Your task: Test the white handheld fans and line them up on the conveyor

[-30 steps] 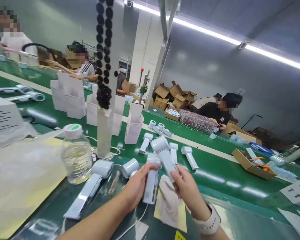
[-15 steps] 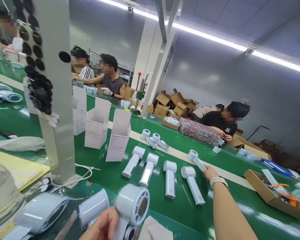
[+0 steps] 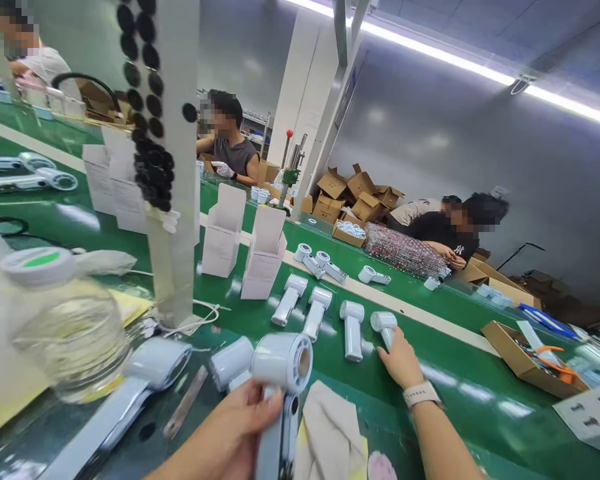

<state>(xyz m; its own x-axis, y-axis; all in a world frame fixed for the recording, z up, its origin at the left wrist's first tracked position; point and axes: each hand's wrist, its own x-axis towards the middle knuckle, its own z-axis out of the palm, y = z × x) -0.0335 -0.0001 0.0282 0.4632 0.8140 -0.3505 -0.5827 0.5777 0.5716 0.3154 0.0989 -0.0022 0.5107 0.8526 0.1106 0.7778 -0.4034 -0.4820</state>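
Note:
My left hand (image 3: pixel 255 410) is closed round the handle of a light blue handheld fan (image 3: pixel 280 360), its round head tipped up near the bottom middle. My right hand (image 3: pixel 403 357), with a pale watch band at the wrist, grips the handle of another handheld fan (image 3: pixel 383 322) at the right end of a row on the green surface. Its fingertips are partly hidden. Three similar fans lie left of it, among them a fan (image 3: pixel 353 330) just beside. Two more fans, one large fan (image 3: pixel 160 363) and a partly covered fan (image 3: pixel 230 363), lie left of my left hand.
White open boxes (image 3: pixel 263 263) stand behind the row, beside a metal post (image 3: pixel 175 267). A clear jar (image 3: pixel 65 327) is at left. A grey cloth (image 3: pixel 333 427) lies between my arms. A carton of tools (image 3: pixel 520 367) sits at right. Other people work across the line.
My right hand has let go of a fan farther back, which now lies on the belt, and moved nearer to grip the row's rightmost fan. My left hand keeps its fan.

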